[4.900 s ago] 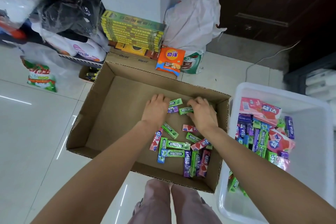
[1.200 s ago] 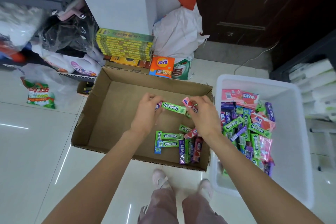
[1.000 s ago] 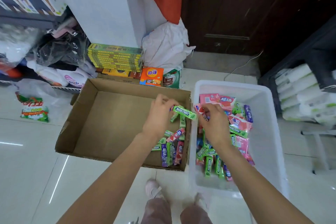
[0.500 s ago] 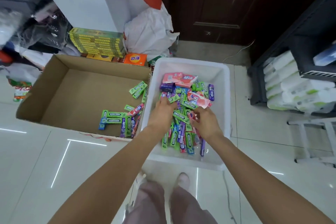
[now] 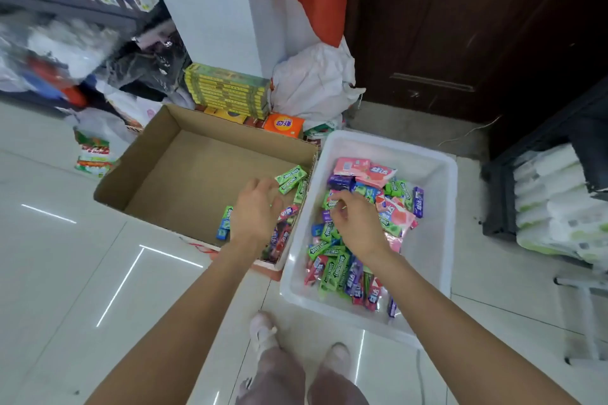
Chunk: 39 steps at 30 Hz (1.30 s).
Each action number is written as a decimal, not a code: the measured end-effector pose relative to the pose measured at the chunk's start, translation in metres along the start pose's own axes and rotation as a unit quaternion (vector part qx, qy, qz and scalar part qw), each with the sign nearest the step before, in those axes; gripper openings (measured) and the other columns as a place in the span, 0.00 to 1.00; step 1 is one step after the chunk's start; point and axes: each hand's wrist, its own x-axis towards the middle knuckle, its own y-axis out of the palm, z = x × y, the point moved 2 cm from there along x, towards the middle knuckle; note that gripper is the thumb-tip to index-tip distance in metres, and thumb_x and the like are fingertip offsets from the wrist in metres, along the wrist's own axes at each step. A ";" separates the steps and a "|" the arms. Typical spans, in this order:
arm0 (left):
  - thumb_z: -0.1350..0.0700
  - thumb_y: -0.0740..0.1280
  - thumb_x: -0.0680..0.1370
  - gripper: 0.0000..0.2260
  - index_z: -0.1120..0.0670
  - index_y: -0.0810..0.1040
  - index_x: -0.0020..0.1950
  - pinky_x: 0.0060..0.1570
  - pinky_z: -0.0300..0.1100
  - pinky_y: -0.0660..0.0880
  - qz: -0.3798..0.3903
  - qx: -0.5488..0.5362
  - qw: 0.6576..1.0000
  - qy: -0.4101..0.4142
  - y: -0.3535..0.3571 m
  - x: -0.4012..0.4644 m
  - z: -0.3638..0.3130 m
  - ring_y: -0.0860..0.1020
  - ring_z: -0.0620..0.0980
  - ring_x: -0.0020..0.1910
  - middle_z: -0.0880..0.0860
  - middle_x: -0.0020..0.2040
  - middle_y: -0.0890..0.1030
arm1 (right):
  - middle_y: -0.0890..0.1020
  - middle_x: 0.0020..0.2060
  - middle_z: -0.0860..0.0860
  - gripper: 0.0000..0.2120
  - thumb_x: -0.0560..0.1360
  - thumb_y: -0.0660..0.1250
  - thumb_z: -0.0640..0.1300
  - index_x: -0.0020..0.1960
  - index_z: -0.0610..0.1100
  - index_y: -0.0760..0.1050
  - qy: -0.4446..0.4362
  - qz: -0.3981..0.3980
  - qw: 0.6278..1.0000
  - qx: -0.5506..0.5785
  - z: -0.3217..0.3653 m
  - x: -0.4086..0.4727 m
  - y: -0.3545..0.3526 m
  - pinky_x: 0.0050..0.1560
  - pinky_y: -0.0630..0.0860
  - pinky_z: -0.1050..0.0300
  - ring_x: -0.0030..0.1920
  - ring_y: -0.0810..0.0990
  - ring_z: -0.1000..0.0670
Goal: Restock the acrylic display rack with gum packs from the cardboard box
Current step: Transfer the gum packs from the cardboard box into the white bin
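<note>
Glossy white floor tiles (image 5: 65,273) fill the lower frame. Just above centre, the left hand (image 5: 255,214) hangs with loose fingers, holding nothing, over the cardboard box (image 5: 184,174); the right hand (image 5: 357,223) curls over the white tub (image 5: 437,240), its grasp unclear. Judging by this, most gum packs (image 5: 291,178) have left the box, a few marked "Doublemint" remain, and no display rack is visible.

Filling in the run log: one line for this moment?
left hand: open, over cardboard box | right hand: over white bin, grip unclear | gum packs: remain in box
</note>
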 end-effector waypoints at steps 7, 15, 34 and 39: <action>0.59 0.68 0.75 0.18 0.53 0.71 0.64 0.57 0.51 0.72 0.108 0.055 0.992 -0.035 -0.014 0.046 0.095 0.72 0.57 0.60 0.56 0.61 0.72 | 0.72 0.58 0.46 0.16 0.78 0.59 0.39 0.66 0.43 0.70 -0.024 0.043 0.999 -0.012 0.072 0.049 0.059 0.59 0.71 0.54 0.53 0.75 0.49; 0.50 0.77 0.66 0.35 0.47 0.64 0.69 0.61 0.49 0.70 0.306 0.178 0.934 0.044 0.006 0.076 0.149 0.64 0.53 0.64 0.54 0.63 0.64 | 0.54 0.74 0.45 0.28 0.78 0.62 0.44 0.75 0.44 0.55 0.087 0.110 0.984 -0.110 0.069 0.094 0.133 0.70 0.65 0.46 0.73 0.59 0.42; 0.68 0.66 0.73 0.19 0.58 0.72 0.63 0.61 0.42 0.68 0.124 -0.033 0.990 -0.059 -0.008 0.122 0.178 0.76 0.57 0.56 0.59 0.60 0.70 | 0.61 0.72 0.45 0.24 0.79 0.60 0.48 0.73 0.47 0.60 0.069 0.080 0.980 -0.166 0.068 0.133 0.150 0.65 0.67 0.49 0.71 0.58 0.44; 0.51 0.68 0.75 0.17 0.55 0.72 0.61 0.55 0.51 0.72 0.119 0.004 0.984 -0.134 -0.005 0.115 0.181 0.72 0.58 0.59 0.57 0.59 0.73 | 0.56 0.73 0.46 0.27 0.78 0.59 0.56 0.75 0.52 0.58 0.081 0.124 0.981 -0.125 0.067 0.132 0.156 0.67 0.64 0.47 0.73 0.52 0.44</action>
